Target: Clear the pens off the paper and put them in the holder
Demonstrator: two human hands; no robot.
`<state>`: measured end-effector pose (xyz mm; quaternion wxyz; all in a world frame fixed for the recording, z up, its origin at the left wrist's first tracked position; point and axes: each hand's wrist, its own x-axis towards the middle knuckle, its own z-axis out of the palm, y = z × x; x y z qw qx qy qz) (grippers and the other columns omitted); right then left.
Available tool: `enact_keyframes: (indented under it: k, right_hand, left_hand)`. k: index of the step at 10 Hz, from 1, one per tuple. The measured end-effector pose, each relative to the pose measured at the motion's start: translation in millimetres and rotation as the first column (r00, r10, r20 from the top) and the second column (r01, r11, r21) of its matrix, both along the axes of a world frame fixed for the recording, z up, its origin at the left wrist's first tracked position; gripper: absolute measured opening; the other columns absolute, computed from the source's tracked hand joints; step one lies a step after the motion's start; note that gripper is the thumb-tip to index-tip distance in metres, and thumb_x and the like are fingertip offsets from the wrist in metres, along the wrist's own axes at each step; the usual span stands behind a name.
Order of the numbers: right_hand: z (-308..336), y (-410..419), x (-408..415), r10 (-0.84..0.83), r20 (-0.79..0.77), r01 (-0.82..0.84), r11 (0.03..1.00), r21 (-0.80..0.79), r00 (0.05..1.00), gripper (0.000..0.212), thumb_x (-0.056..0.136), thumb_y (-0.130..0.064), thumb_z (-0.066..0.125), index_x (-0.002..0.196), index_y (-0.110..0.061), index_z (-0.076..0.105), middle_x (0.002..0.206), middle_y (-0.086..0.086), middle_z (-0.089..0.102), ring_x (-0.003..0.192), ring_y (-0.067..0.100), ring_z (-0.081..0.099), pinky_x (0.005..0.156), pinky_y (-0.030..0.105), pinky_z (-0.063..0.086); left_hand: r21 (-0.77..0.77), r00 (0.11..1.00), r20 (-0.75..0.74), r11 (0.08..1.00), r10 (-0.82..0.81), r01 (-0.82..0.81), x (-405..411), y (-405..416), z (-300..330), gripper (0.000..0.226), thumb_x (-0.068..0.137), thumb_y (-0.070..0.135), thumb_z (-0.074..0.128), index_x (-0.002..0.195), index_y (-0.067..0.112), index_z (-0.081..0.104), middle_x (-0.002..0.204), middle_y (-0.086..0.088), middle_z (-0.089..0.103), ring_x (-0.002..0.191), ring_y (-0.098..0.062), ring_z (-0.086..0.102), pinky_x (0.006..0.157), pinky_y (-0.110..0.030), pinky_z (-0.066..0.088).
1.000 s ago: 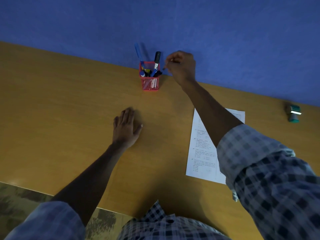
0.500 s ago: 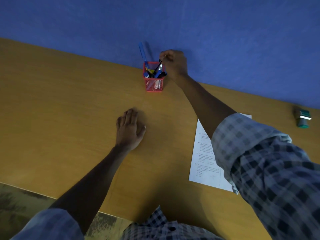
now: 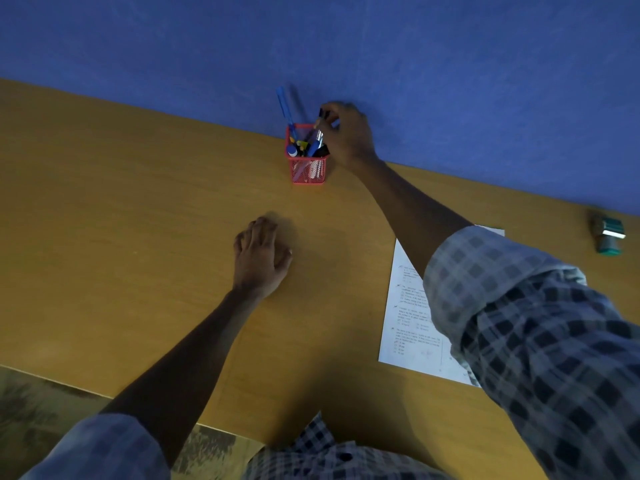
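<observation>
A small red mesh holder [image 3: 307, 169] stands at the far edge of the wooden desk, against the blue wall. Several pens and markers stick out of it, among them a tall blue pen [image 3: 284, 107]. My right hand [image 3: 346, 133] is stretched out over the holder's right rim, fingertips pinching the top of a dark pen [image 3: 316, 138] that stands in the holder. My left hand [image 3: 261, 256] rests on the desk nearer to me, fingers loosely curled, holding nothing. A printed white paper [image 3: 410, 317] lies to the right, partly hidden under my right sleeve; no pens show on its visible part.
A green and silver object [image 3: 609, 235] sits at the far right of the desk [image 3: 138, 237]. The desk's near edge runs across the bottom, with patterned floor below on the left. My checked sleeves fill the lower corners.
My right hand moved left from beside the holder to over it and lowered the pen inside. My left hand's fingers curled slightly. The camera shifted a little.
</observation>
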<state>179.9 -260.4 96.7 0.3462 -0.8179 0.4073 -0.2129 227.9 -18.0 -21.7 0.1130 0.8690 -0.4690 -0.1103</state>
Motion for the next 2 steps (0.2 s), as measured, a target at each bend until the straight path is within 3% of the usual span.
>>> enact_keyframes:
  k: [2]
  right_hand:
    - [0,13,-30,-0.048,0.056,0.045,0.998,0.043,0.997,0.034,0.091,-0.025,0.06,0.122,-0.012,0.062,0.116,0.008,0.065,0.103,0.022,0.064,0.089,0.038,0.053]
  left_hand:
    - [-0.031,0.999,-0.038,1.0,-0.009,0.008,-2,0,6,0.057,0.094,0.037,0.055,0.144,0.013,0.041,0.155,-0.012,0.034,0.147,-0.029,0.026,0.118,-0.046,0.022]
